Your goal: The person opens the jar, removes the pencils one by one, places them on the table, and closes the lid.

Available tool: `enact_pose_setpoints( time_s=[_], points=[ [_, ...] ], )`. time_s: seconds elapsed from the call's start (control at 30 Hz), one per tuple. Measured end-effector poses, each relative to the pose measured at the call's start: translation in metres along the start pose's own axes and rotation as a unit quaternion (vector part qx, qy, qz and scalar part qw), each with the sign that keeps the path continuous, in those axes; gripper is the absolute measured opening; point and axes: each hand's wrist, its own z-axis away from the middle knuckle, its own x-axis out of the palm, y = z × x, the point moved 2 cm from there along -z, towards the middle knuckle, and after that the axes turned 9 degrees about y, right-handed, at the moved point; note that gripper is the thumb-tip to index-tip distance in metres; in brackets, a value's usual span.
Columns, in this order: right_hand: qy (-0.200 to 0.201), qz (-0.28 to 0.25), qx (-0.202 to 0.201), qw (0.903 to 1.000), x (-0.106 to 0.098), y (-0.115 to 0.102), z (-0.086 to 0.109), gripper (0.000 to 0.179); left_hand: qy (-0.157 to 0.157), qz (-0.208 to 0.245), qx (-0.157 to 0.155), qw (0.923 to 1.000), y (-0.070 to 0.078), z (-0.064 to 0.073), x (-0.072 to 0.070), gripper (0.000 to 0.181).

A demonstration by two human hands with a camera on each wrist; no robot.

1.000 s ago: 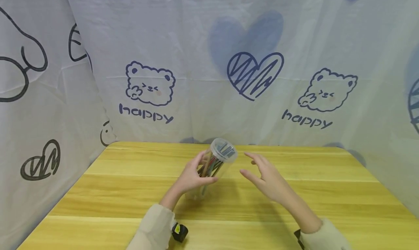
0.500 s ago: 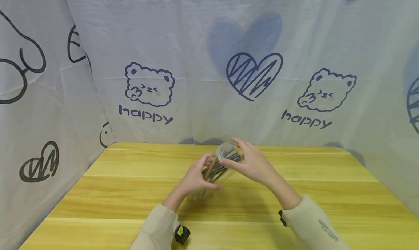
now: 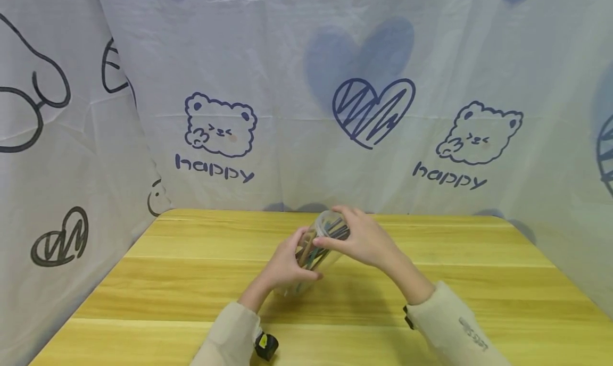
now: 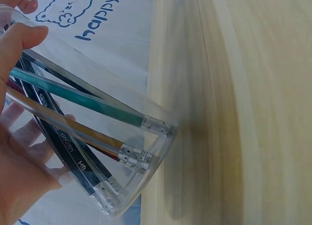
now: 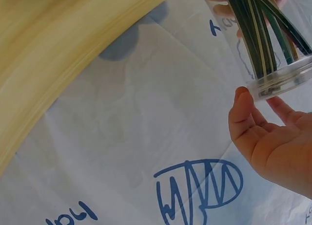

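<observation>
A clear plastic jar (image 4: 122, 84) leans to the right over the table, its lidded top uppermost. Several pencils (image 4: 87, 101) lie slanted inside, green, yellow and black, with metal ferrules at the jar's bottom end. My left hand (image 3: 283, 263) grips the jar's body from the left, thumb on the near side. At the top, my right hand (image 3: 366, 242) holds the clear lid (image 5: 280, 82) by its rim, thumb on the near side and fingers on the far side. The lid sits on the jar in the right wrist view.
The yellow wood-grain table (image 3: 158, 281) stretches out beneath both hands. Behind it hangs a white cloth (image 3: 287, 158) printed with bears and hearts, and another cloth side (image 3: 110, 158) runs along the left. Black wrist devices (image 3: 266, 346) show at the sleeves.
My right hand has come in from the right and taken hold of the lid. The jar has tilted further to the right in my left hand.
</observation>
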Motion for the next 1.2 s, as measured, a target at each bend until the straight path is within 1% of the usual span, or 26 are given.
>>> enact_pose_setpoints(
  time_s=[0.17,0.3,0.43,0.57,0.73,0.87,1.07,1.17,1.2],
  points=[
    [0.001,0.009,-0.008,0.9999,0.002,-0.001,-0.001,0.081,-0.003,-0.003,0.005,1.0000,0.003,0.000,0.000,0.081],
    [0.015,-0.009,-0.020,0.9996,0.002,0.002,0.000,0.072,-0.010,-0.011,0.020,0.9997,0.004,-0.001,0.002,0.080],
    [0.028,-0.026,-0.045,0.9982,0.004,0.007,0.002,0.066,-0.017,-0.022,0.023,0.9994,0.005,-0.002,0.003,0.081],
    [0.033,-0.046,-0.073,0.9957,0.009,0.010,0.004,0.064,-0.013,-0.021,0.019,0.9995,0.005,-0.001,0.003,0.083],
    [0.050,-0.073,-0.108,0.9902,0.014,0.008,0.005,0.061,-0.011,-0.014,0.019,0.9997,0.003,0.000,0.001,0.084],
    [0.055,-0.092,-0.117,0.9873,0.017,0.006,0.004,0.059,-0.014,-0.010,0.017,0.9997,0.003,0.001,0.000,0.084],
    [0.053,-0.102,-0.126,0.9854,0.018,0.006,0.004,0.058,-0.020,-0.009,0.015,0.9996,0.003,0.000,-0.001,0.084],
    [0.049,-0.108,-0.131,0.9843,0.018,0.008,0.003,0.058,-0.024,-0.015,0.019,0.9994,0.003,-0.001,-0.002,0.084],
    [0.048,-0.110,-0.133,0.9839,0.018,0.008,0.003,0.058,-0.028,-0.013,0.014,0.9994,0.008,0.000,-0.003,0.083]
  ],
)
